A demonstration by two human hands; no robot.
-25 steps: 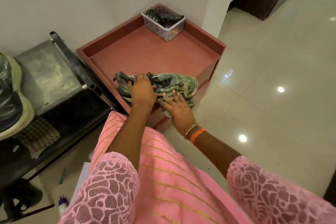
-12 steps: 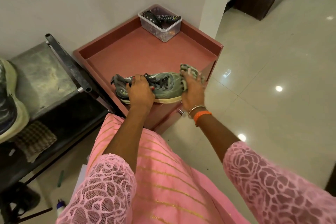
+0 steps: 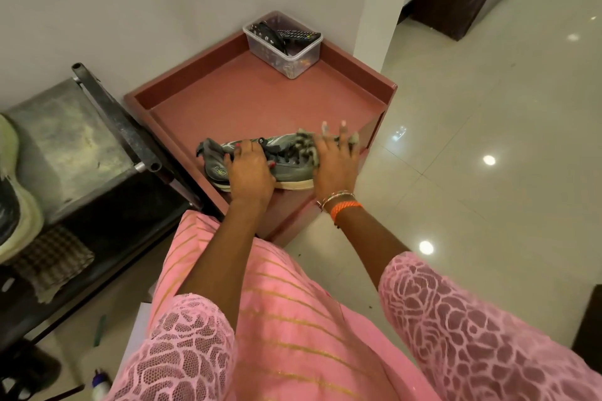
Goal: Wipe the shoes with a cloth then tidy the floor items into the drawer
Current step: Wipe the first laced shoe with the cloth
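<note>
A grey-green sneaker (image 3: 286, 169) with a pale sole lies on its side at the front edge of a red-brown cabinet top (image 3: 260, 104). My left hand (image 3: 249, 169) presses down on the shoe's heel and laces and grips it. My right hand (image 3: 335, 159) lies flat over the toe end, with a grey-green cloth (image 3: 306, 143) bunched under its fingers. Most of the cloth is hidden by that hand.
A clear plastic tub (image 3: 283, 42) with remote controls stands at the cabinet's back corner. A dark metal rack (image 3: 97, 146) on the left carries another shoe (image 3: 13, 192) and a checked rag (image 3: 52, 260). On the floor at lower left lie a green pen (image 3: 99, 330) and a small bottle (image 3: 99, 387).
My right hand has carried the cloth from the near side of the shoe up over the toe end. My left hand has kept its hold on the shoe.
</note>
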